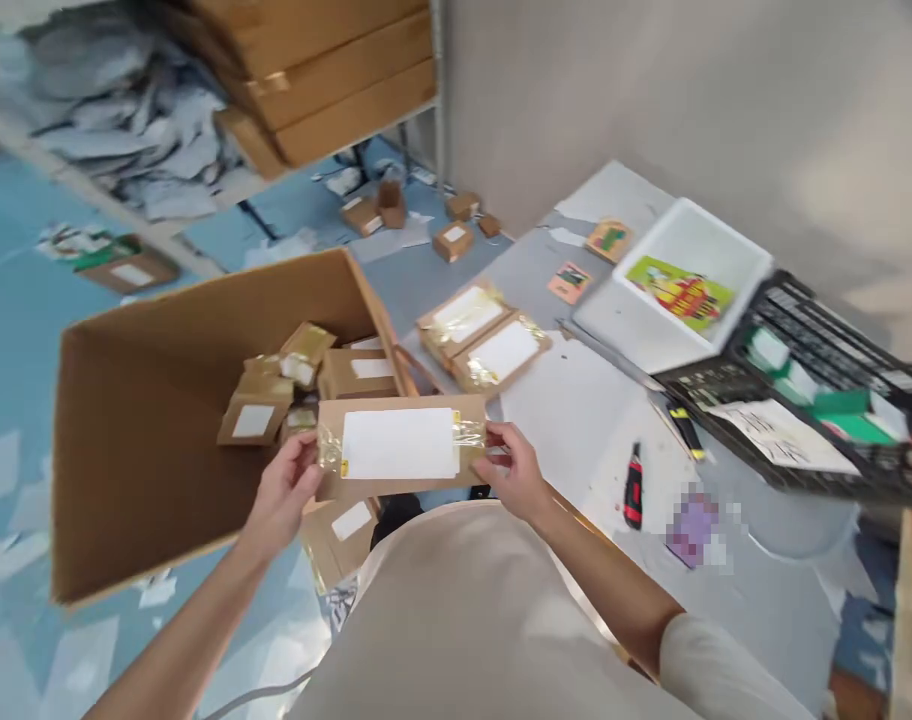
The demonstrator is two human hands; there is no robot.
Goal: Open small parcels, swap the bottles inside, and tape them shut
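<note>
Head view: at left, we have a corrugated carton holding small boxes. The fingers of our left hand clamp one end of a flat cardboard box before our torso; glossy tape flanks its matte label; our right hand pinches the other end. Step, we judge: holding; moving calls for even support.

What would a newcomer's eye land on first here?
Probably the labelled brown package in the middle, held at its ends by the left hand and right hand. To its left stands a large open carton with smaller packages inside. At right, a bright picture lies in a white tray.
</note>
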